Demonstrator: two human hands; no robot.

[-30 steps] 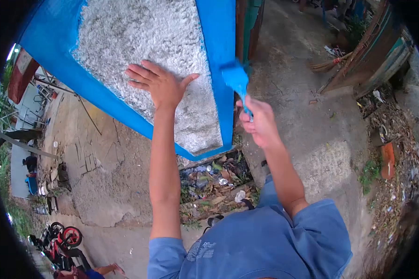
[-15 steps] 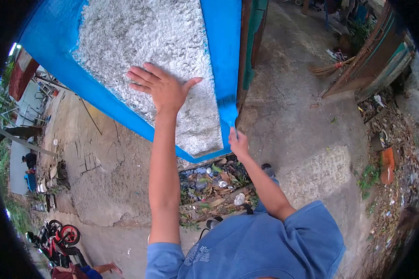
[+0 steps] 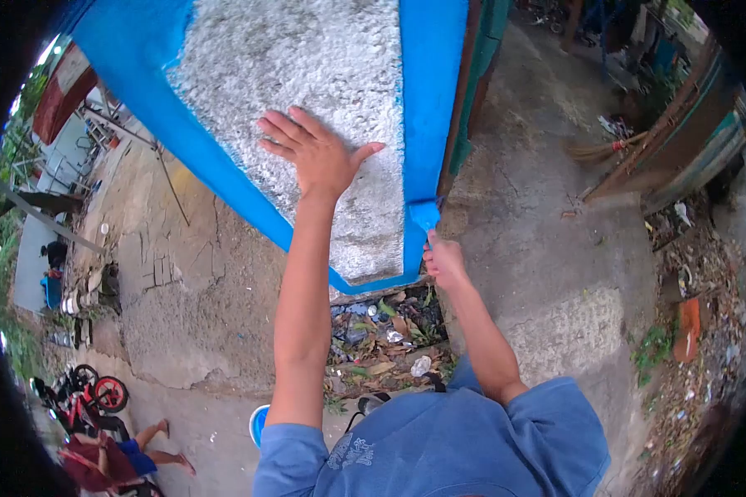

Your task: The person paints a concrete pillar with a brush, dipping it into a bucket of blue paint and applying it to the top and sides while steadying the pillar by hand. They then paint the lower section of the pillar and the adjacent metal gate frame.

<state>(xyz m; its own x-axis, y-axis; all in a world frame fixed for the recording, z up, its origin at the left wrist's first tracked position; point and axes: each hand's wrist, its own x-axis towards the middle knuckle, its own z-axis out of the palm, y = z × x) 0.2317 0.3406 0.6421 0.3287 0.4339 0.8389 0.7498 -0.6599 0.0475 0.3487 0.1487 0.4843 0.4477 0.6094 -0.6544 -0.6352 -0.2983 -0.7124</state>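
My left hand (image 3: 315,157) lies flat with fingers spread on the rough white textured panel (image 3: 298,50) of a wall or pillar. A smooth bright blue border (image 3: 433,99) frames that panel. My right hand (image 3: 445,258) grips the handle of a paintbrush (image 3: 424,217). The brush is blue with paint, and its bristles touch the right-hand blue border near its lower end.
Dry leaves and litter (image 3: 385,340) lie at the pillar's foot. A container with a blue inside (image 3: 259,424) shows beside my left arm. A broom (image 3: 601,151) leans at right. A red motorcycle (image 3: 99,398) and a seated person (image 3: 108,460) are at lower left.
The brush and my right hand have moved lower along the blue border. My left hand keeps its place on the panel. My view has shifted, bringing the blue container into sight.
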